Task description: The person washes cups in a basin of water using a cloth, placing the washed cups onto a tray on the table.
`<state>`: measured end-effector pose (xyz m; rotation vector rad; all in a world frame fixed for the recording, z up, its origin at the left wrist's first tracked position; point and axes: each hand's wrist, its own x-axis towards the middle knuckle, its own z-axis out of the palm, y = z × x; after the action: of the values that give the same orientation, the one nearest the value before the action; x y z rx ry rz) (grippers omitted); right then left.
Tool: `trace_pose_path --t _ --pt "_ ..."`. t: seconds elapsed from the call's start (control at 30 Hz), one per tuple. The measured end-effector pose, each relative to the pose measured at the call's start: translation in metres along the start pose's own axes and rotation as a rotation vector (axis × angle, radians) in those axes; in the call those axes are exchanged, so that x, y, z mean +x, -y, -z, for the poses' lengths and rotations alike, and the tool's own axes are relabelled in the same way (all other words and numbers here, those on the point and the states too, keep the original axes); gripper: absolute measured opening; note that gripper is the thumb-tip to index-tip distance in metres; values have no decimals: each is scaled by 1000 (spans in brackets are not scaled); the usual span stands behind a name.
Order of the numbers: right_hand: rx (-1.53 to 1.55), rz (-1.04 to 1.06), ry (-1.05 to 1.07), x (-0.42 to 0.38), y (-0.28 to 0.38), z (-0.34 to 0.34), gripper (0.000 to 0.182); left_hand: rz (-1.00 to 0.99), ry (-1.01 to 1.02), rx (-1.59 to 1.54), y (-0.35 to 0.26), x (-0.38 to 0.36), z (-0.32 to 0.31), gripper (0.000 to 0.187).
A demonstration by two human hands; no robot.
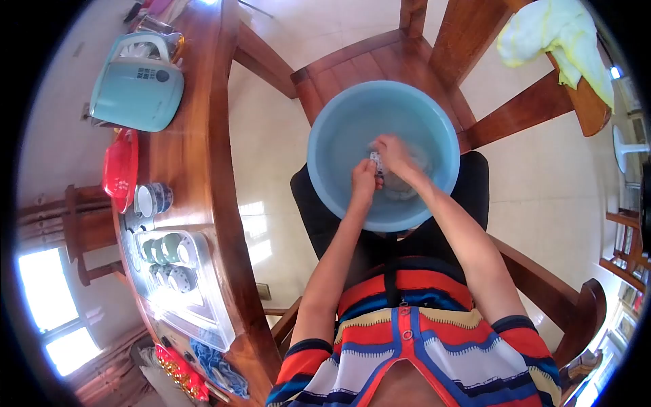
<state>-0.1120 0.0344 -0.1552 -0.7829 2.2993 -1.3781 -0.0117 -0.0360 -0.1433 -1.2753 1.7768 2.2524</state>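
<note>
A round blue basin holds cloudy water, and both of my hands are inside its rim. My left hand is closed around a small white cup with a dark pattern. Right up against the cup's far side, my right hand has its fingers curled inward; I cannot tell what is in them. Pale, see-through material lies in the water beside and below the right hand.
The basin sits over my lap and a wooden chair. On the wooden table at left are a light-blue kettle, a red dish and a clear plastic tray with several small cups. A yellow-white cloth hangs on a chair, upper right.
</note>
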Motion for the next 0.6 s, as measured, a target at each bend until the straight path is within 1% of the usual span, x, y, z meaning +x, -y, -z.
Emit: trace_pose_path --t 0.03,0.1,0.13,0.2,0.27,0.3,0.33,0.37,0.4,0.43,0.47,0.5,0.53,0.6 --pt "-51 -17 24 0 -2 5 21 1 5 -3 4 4 1 24" --pt "-97 -50 35 -3 -5 10 19 198 41 -428 11 15 7 21" --pt "-137 -85 49 -6 -5 11 18 200 41 -432 14 18 11 21" --pt "-145 -106 73 -15 2 16 17 308 -9 -758 17 26 18 21" --pt "-152 -128 98 -27 11 14 16 273 -5 -792 24 36 22 21" --pt "-132 -93 37 -32 16 9 15 236 0 -825 27 38 23 22" --pt "-112 -58 -24 -36 21 4 15 239 1 -826 25 37 21 22" --pt "-113 -60 -24 -41 27 0 15 159 -19 -781 24 35 19 23" --pt "-56 38 -26 -45 35 -2 15 78 -40 -736 21 33 17 23" --pt "3 137 -28 -46 41 -5 15 78 -41 -736 18 31 15 23" --pt "0 92 -18 -45 45 -8 15 64 -91 -614 15 28 15 22" --pt "5 92 -17 -44 42 -11 15 51 -141 -490 12 25 15 21" --pt "11 64 -31 -39 35 -15 15 48 -145 -487 6 20 15 21" --pt "16 38 -40 -32 27 -18 14 67 -167 -214 -1 15 13 20"
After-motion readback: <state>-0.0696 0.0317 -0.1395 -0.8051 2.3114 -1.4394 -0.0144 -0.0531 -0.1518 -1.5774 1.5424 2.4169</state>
